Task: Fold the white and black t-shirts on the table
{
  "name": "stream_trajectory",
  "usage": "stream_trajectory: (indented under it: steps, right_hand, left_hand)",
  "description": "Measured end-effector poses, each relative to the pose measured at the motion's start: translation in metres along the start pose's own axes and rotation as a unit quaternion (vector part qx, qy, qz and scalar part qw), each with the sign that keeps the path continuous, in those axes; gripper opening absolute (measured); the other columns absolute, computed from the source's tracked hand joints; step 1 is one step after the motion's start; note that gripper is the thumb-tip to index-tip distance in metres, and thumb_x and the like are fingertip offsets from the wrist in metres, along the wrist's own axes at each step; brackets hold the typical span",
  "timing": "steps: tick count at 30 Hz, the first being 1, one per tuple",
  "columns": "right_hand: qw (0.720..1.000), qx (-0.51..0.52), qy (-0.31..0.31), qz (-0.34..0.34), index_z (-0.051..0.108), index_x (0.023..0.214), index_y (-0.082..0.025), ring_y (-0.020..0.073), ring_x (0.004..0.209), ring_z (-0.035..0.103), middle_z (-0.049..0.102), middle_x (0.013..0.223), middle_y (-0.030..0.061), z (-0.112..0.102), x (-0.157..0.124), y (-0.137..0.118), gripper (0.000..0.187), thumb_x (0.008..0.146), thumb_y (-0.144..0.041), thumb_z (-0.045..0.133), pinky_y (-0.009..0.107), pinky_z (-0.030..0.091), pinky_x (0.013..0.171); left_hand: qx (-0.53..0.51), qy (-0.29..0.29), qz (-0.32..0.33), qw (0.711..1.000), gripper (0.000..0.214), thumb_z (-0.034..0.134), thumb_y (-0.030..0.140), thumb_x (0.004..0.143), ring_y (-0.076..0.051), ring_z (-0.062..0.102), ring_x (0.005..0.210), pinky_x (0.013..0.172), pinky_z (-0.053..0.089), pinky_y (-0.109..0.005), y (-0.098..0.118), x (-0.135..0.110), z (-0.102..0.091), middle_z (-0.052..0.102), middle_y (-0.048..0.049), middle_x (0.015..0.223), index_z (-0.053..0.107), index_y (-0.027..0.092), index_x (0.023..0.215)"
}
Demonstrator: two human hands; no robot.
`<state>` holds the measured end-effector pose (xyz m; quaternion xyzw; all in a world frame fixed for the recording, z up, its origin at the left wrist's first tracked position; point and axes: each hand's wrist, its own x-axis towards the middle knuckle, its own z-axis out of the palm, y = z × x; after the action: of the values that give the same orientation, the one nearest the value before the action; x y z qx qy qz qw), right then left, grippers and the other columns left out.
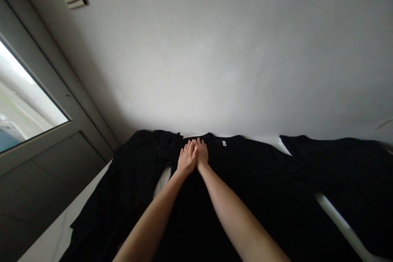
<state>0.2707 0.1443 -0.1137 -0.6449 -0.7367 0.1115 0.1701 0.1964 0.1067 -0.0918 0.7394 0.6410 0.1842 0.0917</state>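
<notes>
Resting both hands on a black T-shirt (260, 184), you are close to its neck. Your left hand (186, 159) and your right hand (202, 154) lie flat and open, side by side, and they touch each other. Your grip is apart on each hand and is not clamped on anything.

The shirt lies on a white counter (58, 233). The cloth looks soft, thin and light. It should bend and slide easily, and it will not break. It has no stiff parts, so good spots to take hold are the neck edge, the sleeve ends or the bottom hem.

A small white tag (224, 143) sits at the neck of the shirt, just to the right of your hands. It is too small to read, so you cannot tell the brand or size.

To the right of the shirt lies a second black shirt (337, 172), with a thin strip of the counter showing between them. To the left of the shirt lies more black cloth (132, 184). You cannot tell if it is a sleeve or another shirt.
</notes>
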Motion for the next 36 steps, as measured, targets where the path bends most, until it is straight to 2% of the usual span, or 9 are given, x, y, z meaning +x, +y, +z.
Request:
stream_trajectory:
  steps: [3,7,14,18,21,25,30,33,36]
  right_hand:
    - [1.0,-0.009,-0.01,0.028,0.037,0.151,-0.013,0.0307,0.148,0.019,0.025,0.16,0.0139,-0.007,-0.001,-0.002,0.053,0.1,-0.028,0.029,0.047,0.013,0.118]
    - [1.0,0.007,0.01,0.024,0.039,0.151,-0.018,0.0332,0.148,0.018,0.024,0.161,0.0136,-0.008,-0.005,-0.007,0.055,0.1,-0.039,0.034,0.051,0.008,0.118]
    - [0.999,0.01,-0.005,0.03,0.034,0.153,-0.022,0.0329,0.149,0.013,0.018,0.163,0.0113,-0.01,-0.007,-0.008,0.055,0.101,-0.04,0.032,0.052,0.004,0.117]
    - [0.995,0.014,-0.08,0.05,0.033,0.153,-0.019,0.0363,0.148,0.013,0.017,0.162,0.0161,-0.023,0.001,-0.013,0.056,0.1,-0.038,0.04,0.059,0.009,0.115]
    - [0.995,0.043,-0.089,-0.01,0.043,0.147,-0.017,0.0358,0.143,0.031,0.034,0.156,0.0203,-0.038,0.01,-0.029,0.053,0.096,-0.028,0.051,0.057,0.026,0.111]
    - [0.983,0.073,-0.083,-0.147,0.053,0.139,-0.027,0.0212,0.134,0.047,0.049,0.149,0.0053,-0.047,0.02,-0.068,0.049,0.092,-0.014,0.055,0.034,0.036,0.111]
    - [0.967,0.08,-0.125,-0.208,0.059,0.134,-0.021,0.0223,0.119,0.06,0.059,0.138,0.0093,-0.04,0.028,-0.112,0.055,0.081,-0.005,0.064,0.029,0.046,0.099]
    - [0.963,0.084,-0.146,-0.21,0.067,0.124,-0.018,0.0218,0.108,0.065,0.068,0.125,0.0095,-0.035,0.034,-0.121,0.053,0.074,-0.001,0.069,0.026,0.05,0.092]
    - [0.964,0.1,-0.14,-0.204,0.073,0.112,-0.018,0.0201,0.105,0.066,0.072,0.117,0.0058,-0.035,0.042,-0.118,0.042,0.073,-0.002,0.069,0.026,0.047,0.094]
  left_hand:
    - [0.11,0.007,-0.016,0.994,0.05,0.03,0.037,0.101,-0.025,0.029,0.146,0.12,0.02,-0.045,-0.021,-0.013,-0.006,0.037,-0.0075,0.156,0.043,0.023,0.147]
    - [0.195,0.039,-0.039,0.979,0.05,0.037,0.039,0.099,-0.03,0.025,0.147,0.12,0.016,-0.051,-0.041,-0.033,-0.016,0.034,-0.0047,0.157,0.045,0.026,0.147]
    - [0.249,0.04,-0.053,0.966,0.052,0.048,0.032,0.094,-0.034,0.028,0.145,0.118,0.019,-0.051,-0.051,-0.066,-0.047,0.036,-0.0142,0.156,0.048,0.015,0.143]
    - [0.213,0.061,-0.084,0.972,0.041,0.05,0.032,0.092,-0.029,0.057,0.122,0.107,0.036,-0.042,-0.046,-0.094,-0.072,0.063,-0.0169,0.13,0.059,0.012,0.127]
    - [0.186,0.047,-0.133,0.972,0.032,0.048,0.037,0.093,-0.028,0.065,0.103,0.093,0.043,-0.041,-0.039,-0.109,-0.083,0.072,-0.0127,0.105,0.064,0.015,0.11]
    - [0.191,0.021,-0.208,0.959,0.046,0.05,0.05,0.09,-0.034,0.063,0.105,0.089,0.041,-0.045,-0.032,-0.104,-0.081,0.07,-0.0186,0.108,0.065,0.01,0.106]
    - [0.13,0.046,-0.314,0.939,0.061,0.044,0.057,0.09,-0.036,0.058,0.114,0.092,0.039,-0.044,-0.02,-0.078,-0.073,0.067,-0.0234,0.116,0.063,0.003,0.113]
    - [0.074,0.069,-0.354,0.93,0.047,0.049,0.044,0.089,-0.035,0.058,0.115,0.093,0.038,-0.044,-0.018,-0.069,-0.072,0.066,-0.022,0.119,0.059,0.006,0.115]
    - [-0.015,0.066,-0.341,0.938,0.03,0.051,0.027,0.085,-0.032,0.063,0.11,0.088,0.041,-0.042,-0.026,-0.067,-0.073,0.07,-0.0164,0.113,0.056,0.015,0.112]
